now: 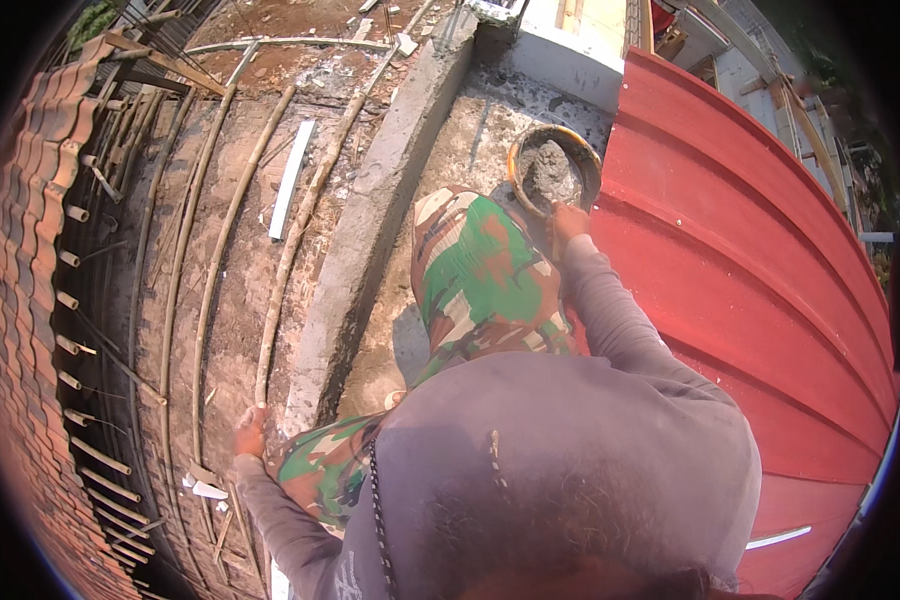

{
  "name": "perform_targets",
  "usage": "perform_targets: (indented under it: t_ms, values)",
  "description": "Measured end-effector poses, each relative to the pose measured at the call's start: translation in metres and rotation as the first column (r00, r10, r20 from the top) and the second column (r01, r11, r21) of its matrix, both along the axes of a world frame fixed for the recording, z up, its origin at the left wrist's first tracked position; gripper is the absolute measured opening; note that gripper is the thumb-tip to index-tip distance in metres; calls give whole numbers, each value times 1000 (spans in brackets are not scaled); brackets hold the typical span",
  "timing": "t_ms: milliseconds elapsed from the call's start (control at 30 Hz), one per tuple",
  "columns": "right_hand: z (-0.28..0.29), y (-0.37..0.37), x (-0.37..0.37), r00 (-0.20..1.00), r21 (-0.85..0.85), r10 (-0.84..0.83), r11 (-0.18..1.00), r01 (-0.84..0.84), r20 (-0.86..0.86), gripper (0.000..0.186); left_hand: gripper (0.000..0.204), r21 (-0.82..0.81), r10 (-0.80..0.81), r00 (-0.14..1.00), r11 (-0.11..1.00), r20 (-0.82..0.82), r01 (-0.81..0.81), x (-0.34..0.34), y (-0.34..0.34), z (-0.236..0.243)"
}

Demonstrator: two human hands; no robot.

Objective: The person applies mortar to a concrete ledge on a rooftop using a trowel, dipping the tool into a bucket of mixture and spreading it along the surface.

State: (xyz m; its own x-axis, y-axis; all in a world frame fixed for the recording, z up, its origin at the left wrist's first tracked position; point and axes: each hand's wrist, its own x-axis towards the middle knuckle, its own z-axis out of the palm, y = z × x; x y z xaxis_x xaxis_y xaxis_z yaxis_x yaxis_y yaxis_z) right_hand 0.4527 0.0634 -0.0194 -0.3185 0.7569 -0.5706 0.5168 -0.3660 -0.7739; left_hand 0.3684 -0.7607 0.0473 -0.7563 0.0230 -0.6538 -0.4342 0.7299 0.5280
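Observation:
A round bucket (516, 160) with a yellowish worn rim stands between the low wall and the red metal sheeting. Wet grey mortar (550, 170) lies inside it. My right hand (570, 222) is closed at the bucket's near rim; whether it grips the rim or a tool in the mortar is hidden. Down at the left, my left hand (250, 432) is beside the near end of the low grey wall (345, 260), close to a bamboo pole (298, 230). Its fingers are blurred, and I cannot make out anything in them.
Red ribbed metal sheeting (730, 240) slopes along my right side. Left of the wall, several poles lie over a lower brown surface (235, 270), with a white strip (292, 180) among them. A tiled roof edge (45, 200) stands farther left. My knees rise beside the wall.

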Motion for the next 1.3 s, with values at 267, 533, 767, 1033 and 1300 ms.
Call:
perform_targets:
  t_ms: [267,533,767,1033,1300]
  values:
    - [127,-39,-103,856,-338,-107,937,-83,-506,20,60,-7,-72,994,997,-85,72,15,-48,-6]
    - [138,-91,-303,768,-146,44,973,-177,-638,36,52,-109,122,992,986,-40,-126,22,-22,31]
    - [77,-83,-350,855,-127,30,986,-112,-518,29,51,14,264,964,964,-32,-264,41,-18,29]
    - [72,6,-258,900,84,410,912,-402,-146,28,49,37,466,884,885,-40,-465,60,10,73]
    - [72,111,-295,514,577,658,146,-804,550,49,56,16,505,841,859,-194,-512,121,-48,60]
